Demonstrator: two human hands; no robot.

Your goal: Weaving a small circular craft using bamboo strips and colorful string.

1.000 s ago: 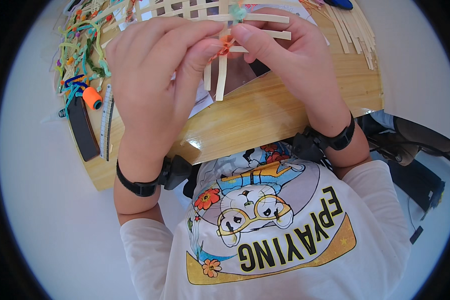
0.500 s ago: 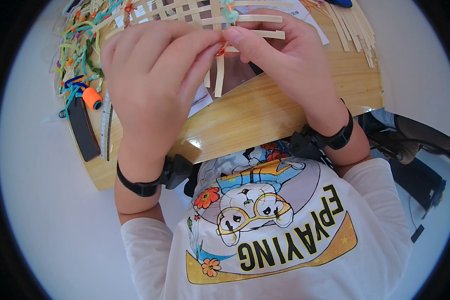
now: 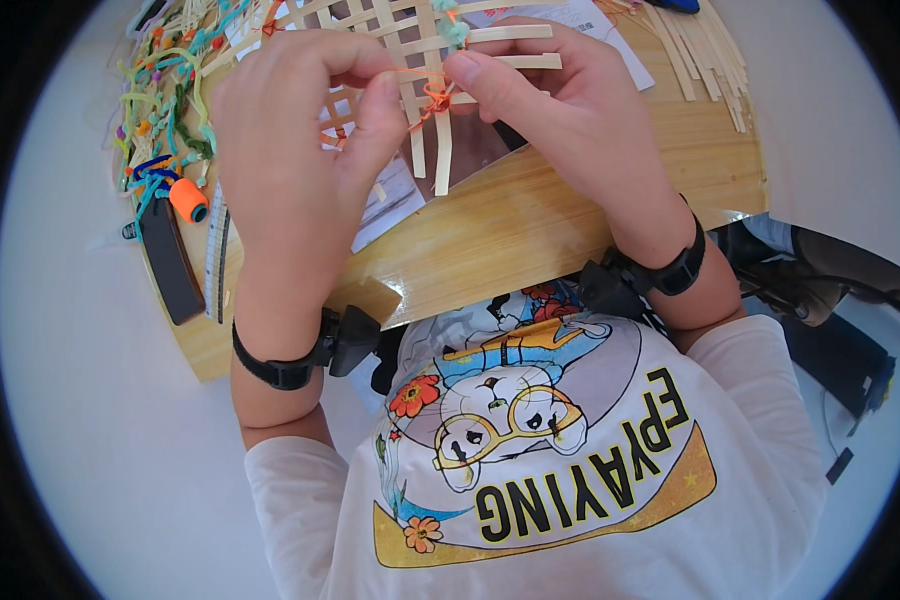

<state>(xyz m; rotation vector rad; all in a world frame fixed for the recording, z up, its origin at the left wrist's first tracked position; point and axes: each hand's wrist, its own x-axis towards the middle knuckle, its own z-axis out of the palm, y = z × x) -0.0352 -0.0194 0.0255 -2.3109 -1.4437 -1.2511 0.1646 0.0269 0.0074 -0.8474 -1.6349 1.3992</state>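
Note:
A flat open lattice of pale woven strips (image 3: pixel 428 46) lies at the top of the view, its loose strip ends pointing toward me and to the right. Orange thread (image 3: pixel 436 97) is looped in a loose knot around a strip crossing near its close edge. My left hand (image 3: pixel 295 170) pinches a taut length of that thread between thumb and forefinger. On the right side of the lattice, my right hand (image 3: pixel 580 125) grips it, thumb on top by the knot and fingers behind. Mint-green fuzzy yarn (image 3: pixel 452 28) is tied just beyond the right thumb.
Tangled coloured yarn (image 3: pixel 165 95) covers the table's left side. Closer stand an orange thread spool (image 3: pixel 187 200), a dark flat bar (image 3: pixel 170 262) and a ruler (image 3: pixel 216 250). Loose pale strips (image 3: pixel 705 60) lie at far right. Printed paper (image 3: pixel 618 48) sits under the lattice.
My left hand has drawn away from the right thumb, leaving orange thread stretched between them and the knot exposed. The lattice has shifted slightly; my right hand stays nearly in place.

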